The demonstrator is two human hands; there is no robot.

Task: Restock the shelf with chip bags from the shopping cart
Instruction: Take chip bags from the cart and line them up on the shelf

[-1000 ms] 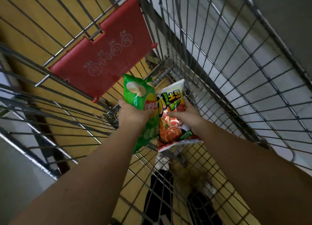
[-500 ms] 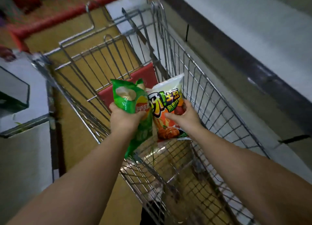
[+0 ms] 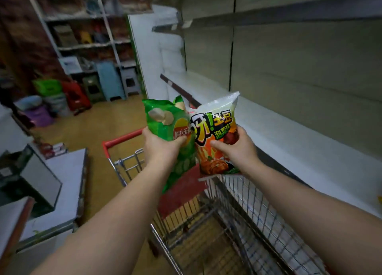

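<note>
The left hand [image 3: 162, 148] grips the green chip bag [image 3: 171, 130] and the right hand [image 3: 235, 148] pinches the orange-and-white chip bag [image 3: 215, 134]; the bags touch, upright, above the shopping cart [image 3: 237, 208] handle end. The white shelf [image 3: 289, 134] lies just to the right with bare room. Half a second ago both bags hung lower, over the basket.

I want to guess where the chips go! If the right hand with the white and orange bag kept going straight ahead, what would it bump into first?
Probably the white shelf. The right hand, holding the white and orange bag, points forward and up toward it, and nothing shows in between. Depth is hard to judge, so the bag's top would likely touch first.
</note>
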